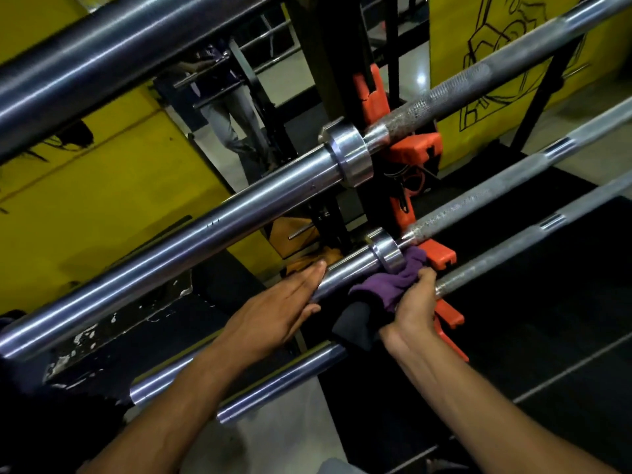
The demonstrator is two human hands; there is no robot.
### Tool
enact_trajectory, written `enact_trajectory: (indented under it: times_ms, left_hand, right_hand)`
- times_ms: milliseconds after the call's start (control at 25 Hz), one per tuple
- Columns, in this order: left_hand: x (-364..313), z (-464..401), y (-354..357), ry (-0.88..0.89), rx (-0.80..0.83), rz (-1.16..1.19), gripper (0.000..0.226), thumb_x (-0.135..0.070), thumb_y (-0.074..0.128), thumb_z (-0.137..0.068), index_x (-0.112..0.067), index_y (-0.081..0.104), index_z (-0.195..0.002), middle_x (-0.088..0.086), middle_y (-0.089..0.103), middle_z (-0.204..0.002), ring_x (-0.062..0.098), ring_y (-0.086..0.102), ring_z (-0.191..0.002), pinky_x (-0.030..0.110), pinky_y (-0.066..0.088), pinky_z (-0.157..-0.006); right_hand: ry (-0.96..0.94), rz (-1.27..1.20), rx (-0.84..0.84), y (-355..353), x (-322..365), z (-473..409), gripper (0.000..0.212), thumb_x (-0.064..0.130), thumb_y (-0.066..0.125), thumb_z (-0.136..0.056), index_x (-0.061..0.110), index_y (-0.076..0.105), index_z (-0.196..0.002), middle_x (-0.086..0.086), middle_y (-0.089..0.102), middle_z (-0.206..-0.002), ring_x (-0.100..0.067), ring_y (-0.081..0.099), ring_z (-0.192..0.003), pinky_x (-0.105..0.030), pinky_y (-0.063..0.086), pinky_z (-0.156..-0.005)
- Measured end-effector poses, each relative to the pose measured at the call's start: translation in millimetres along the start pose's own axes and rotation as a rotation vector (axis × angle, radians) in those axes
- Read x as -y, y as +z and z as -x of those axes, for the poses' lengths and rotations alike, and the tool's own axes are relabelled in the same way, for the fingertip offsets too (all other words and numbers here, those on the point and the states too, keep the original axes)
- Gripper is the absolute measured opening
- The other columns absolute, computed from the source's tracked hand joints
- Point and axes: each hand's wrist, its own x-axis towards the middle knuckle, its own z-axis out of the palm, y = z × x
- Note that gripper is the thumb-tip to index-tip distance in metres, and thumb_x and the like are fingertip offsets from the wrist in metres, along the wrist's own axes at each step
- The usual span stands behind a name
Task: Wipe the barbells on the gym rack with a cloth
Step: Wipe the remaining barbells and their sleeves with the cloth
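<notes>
Hands [415, 302], cloth [393, 285]; seemingly yellow-walled gym [102, 200].

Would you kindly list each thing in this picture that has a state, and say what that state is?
Left hand: fingers straight, resting on the barbell sleeve.
Right hand: gripping the purple cloth.
Purple cloth: bunched, pressed against the barbell collar.
Barbell being wiped: lying on an orange hook of the rack.
Barbell above: racked, untouched.
Orange hook: carrying the wiped barbell.

At frame center-bottom, the right hand [415, 307] grips a purple cloth [396, 283] against the collar [388, 254] of a barbell [345, 273]. The left hand [280, 311] lies flat on its sleeve. Orange rack hooks [415, 150] hold 2 barbells above.
</notes>
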Motion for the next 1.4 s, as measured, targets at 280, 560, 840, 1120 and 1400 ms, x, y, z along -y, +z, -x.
enact_trajectory:
  times_ms: [280, 560, 840, 1120, 1400]
  left_hand:
    - [4.1, -1.8, -6.7, 0.009, 0.064, 0.027, 0.07, -0.053, 0.03, -0.103, -0.032, -0.008, -0.158, -0.008, 0.007, -0.168, 0.008, 0.023, -0.147, 0.026, 0.034, -0.115]
    - [24.3, 83.3, 9.2, 0.087, -0.062, -0.15, 0.088, -0.054, 0.054, -0.096, -0.017, 0.008, -0.161, 0.002, 0.001, -0.169, 0.016, 0.011, -0.154, 0.033, 0.018, -0.124]
    - [48.0, 79.8, -8.5, 0.061, 0.0, 0.032, 0.081, -0.05, 0.045, -0.102, -0.026, -0.005, -0.161, -0.01, -0.003, -0.168, 0.011, 0.024, -0.149, 0.031, 0.049, -0.104]
    - [59.5, 108.6, -2.2, 0.069, -0.083, -0.056, 0.08, -0.045, 0.055, -0.098, -0.018, 0.012, -0.161, 0.0, 0.022, -0.165, 0.016, 0.045, -0.137, 0.03, 0.059, -0.087]
    - [64.0, 105.4, -9.7, 0.06, 0.008, 0.064, 0.075, -0.049, 0.037, -0.105, -0.03, -0.011, -0.159, -0.011, 0.001, -0.168, 0.01, 0.024, -0.148, 0.031, 0.043, -0.107]
  right_hand:
    - [-0.619, 0.506, 0.097, -49.6, -0.3, 45.2, 0.016, 0.015, 0.052, -0.102, 0.027, 0.061, -0.107, 0.003, 0.067, -0.102, -0.017, 0.066, -0.095, -0.015, 0.051, -0.073]
    - [-1.429, 1.302, 0.421, -33.4, 10.7, 51.8, 0.042, 0.012, 0.049, -0.099, 0.015, 0.047, -0.141, -0.003, 0.048, -0.146, -0.014, 0.043, -0.139, -0.028, 0.028, -0.119]
    - [-1.708, 1.987, 0.137, 45.3, 5.2, 10.6, 0.027, 0.038, 0.05, -0.094, 0.018, 0.067, -0.091, -0.007, 0.067, -0.08, -0.029, 0.064, -0.082, -0.043, 0.044, -0.098]
    - [-1.685, 1.825, 0.008, 54.6, -35.0, 22.4, 0.023, 0.033, 0.054, -0.091, 0.018, 0.066, -0.078, -0.004, 0.065, -0.073, -0.03, 0.063, -0.075, -0.043, 0.046, -0.084]
    - [-1.778, 1.762, 0.296, -4.0, -25.8, 10.7, 0.035, 0.03, 0.045, -0.101, 0.007, 0.067, -0.117, -0.013, 0.063, -0.122, -0.034, 0.058, -0.118, -0.052, 0.037, -0.11]
